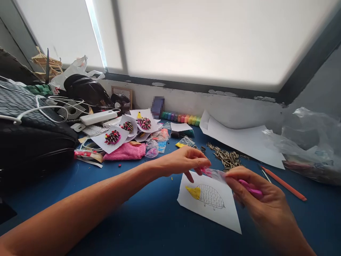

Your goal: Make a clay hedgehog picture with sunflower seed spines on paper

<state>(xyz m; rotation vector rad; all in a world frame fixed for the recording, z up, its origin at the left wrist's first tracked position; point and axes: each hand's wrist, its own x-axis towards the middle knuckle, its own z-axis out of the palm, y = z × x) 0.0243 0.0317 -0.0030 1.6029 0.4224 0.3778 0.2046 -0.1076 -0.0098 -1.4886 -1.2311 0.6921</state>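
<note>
My left hand (pixel 183 161) pinches one end of a small clear plastic bag (pixel 217 174) with pink showing in it. The bag is stretched across to my right hand (pixel 257 199), whose thumb and fingers close on its other end. A bright pink lump (pixel 250 189), which looks like modelling clay, sticks out of my right fist. Beneath both hands lies a white paper sheet (pixel 218 220) with a hedgehog drawing (pixel 211 195); the animal's face is covered in yellow clay (pixel 194 192). Its back shows only drawn lines.
Behind the hands is a pile of striped sunflower seeds (pixel 229 158). An orange pencil (pixel 285 184) lies to the right. Several seed-covered clay hedgehogs (pixel 113 137) on paper and a pink cloth (pixel 125 152) are at the left, beside a black bag (pixel 34 142).
</note>
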